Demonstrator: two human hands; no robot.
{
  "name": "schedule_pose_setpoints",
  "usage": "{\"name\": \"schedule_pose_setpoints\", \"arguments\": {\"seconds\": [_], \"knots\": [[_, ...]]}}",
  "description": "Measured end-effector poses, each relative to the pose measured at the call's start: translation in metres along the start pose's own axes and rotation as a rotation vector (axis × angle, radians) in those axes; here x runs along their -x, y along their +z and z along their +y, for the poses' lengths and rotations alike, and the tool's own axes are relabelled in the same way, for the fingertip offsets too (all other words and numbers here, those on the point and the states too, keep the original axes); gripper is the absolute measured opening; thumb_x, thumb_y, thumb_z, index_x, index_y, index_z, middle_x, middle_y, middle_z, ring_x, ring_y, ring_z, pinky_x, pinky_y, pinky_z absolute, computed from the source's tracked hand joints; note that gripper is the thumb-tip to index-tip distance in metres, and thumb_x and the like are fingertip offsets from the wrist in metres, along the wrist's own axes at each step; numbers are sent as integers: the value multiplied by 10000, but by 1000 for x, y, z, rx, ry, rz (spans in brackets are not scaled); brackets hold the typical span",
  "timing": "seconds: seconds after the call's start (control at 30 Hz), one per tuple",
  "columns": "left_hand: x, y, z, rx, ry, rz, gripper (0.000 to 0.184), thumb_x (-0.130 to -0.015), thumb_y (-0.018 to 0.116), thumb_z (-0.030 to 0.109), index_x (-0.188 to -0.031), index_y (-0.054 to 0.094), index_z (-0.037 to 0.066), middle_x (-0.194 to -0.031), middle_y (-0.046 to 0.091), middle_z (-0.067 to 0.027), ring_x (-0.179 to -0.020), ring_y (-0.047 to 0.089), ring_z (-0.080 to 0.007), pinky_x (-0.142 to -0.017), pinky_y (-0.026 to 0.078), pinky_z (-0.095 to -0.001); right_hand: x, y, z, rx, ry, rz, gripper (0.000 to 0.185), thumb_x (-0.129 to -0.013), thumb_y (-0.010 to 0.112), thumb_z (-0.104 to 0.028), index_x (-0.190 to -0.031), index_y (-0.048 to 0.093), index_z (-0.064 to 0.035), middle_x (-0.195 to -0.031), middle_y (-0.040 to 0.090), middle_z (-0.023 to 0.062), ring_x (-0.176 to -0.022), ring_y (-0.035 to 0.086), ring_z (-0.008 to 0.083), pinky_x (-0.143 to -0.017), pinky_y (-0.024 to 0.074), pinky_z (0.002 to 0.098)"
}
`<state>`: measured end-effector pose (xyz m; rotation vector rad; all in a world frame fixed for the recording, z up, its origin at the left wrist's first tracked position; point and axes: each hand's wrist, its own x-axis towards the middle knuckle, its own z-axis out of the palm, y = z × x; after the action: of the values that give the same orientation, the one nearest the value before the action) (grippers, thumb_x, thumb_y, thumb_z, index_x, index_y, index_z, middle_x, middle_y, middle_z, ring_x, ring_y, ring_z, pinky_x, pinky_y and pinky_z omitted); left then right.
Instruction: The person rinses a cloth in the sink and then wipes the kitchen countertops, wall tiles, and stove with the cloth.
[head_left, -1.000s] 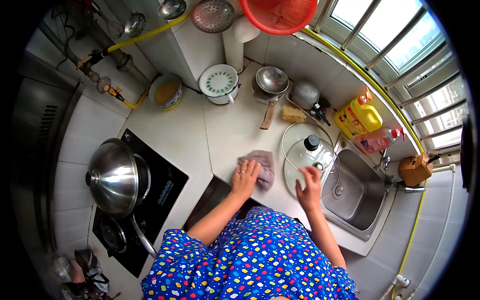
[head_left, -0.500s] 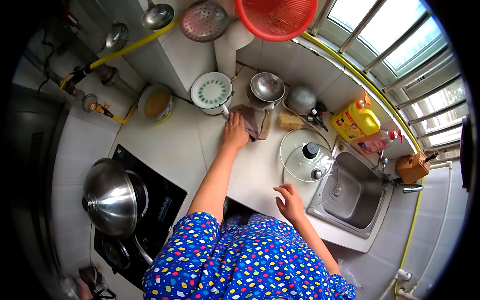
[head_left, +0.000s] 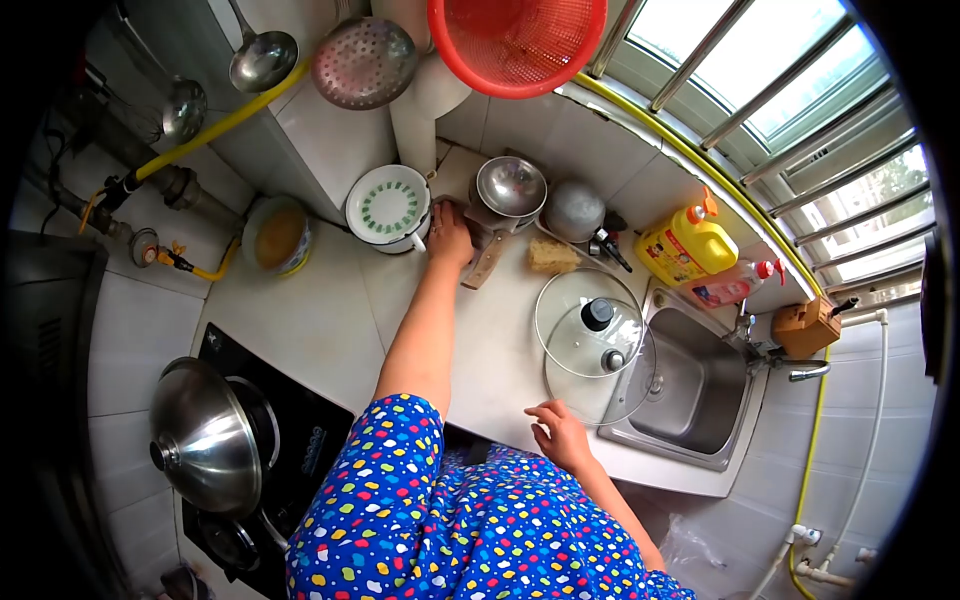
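1. Left hand (head_left: 449,240) palm-down on mauve fabric cloth (head_left: 478,238), grip partly hidden, can't tell if clenched
2. Cloth on pale flat worktop (head_left: 490,365), between round white enamel pot (head_left: 388,207) and brown wooden handle (head_left: 485,263)
3. Right hand (head_left: 562,437) grip released, fingers loosely curled, near clear round glass lids (head_left: 575,345)

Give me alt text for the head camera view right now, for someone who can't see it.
A person's left hand is on a cloth on a kitchen counter, between a white pot and a pan handle. The right hand, empty, is near two glass lids by the sink. A stove is at left.
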<state>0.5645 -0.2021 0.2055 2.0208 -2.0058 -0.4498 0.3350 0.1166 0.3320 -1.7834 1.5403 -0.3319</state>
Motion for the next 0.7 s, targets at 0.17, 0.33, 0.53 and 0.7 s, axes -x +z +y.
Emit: {"name": "schedule_pose_setpoints", "arguments": {"seconds": [0.17, 0.33, 0.53, 0.7], "knots": [[-3, -7, -2, -39, 7, -35, 667, -802, 579, 99, -1398, 325, -62, -1501, 268, -210, -1421, 229, -383, -1142, 289, -428, 4, 4, 1, 36, -106, -67, 274, -815, 639, -62, -1076, 671, -139, -1009, 619, 87, -881, 633, 311, -754, 530, 398], [23, -18, 2, -40, 19, -110, 599, -798, 567, 58, -1356, 385, -62, -1496, 300, -199, -1413, 260, -364, -1107, 349, -437, 10, 4, 8, 36, -89, -127, 273, -822, 626, -72, -1081, 669, -148, -994, 618, 85, -866, 632, 311, -738, 528, 398], [57, -23, 1, -4, 70, -175, 457, -841, 493, 76, -1279, 510, -53, -1478, 358, -168, -1395, 303, -342, -1104, 351, -406, 4, 2, 3, 53, -119, -133, 254, -836, 616, -74, -1071, 672, -148, -991, 620, 92, -846, 636, 311, -726, 530, 394], [97, -38, -5, 80, 87, -181, 361, -838, 456, 47, -1171, 588, 8, -1452, 420, -112, -1377, 350, -311, -1074, 391, -415, -21, 0, 3, 66, -210, -140, 259, -821, 625, -75, -1069, 670, -135, -1000, 615, 103, -894, 626, 320, -759, 528, 400]]}}
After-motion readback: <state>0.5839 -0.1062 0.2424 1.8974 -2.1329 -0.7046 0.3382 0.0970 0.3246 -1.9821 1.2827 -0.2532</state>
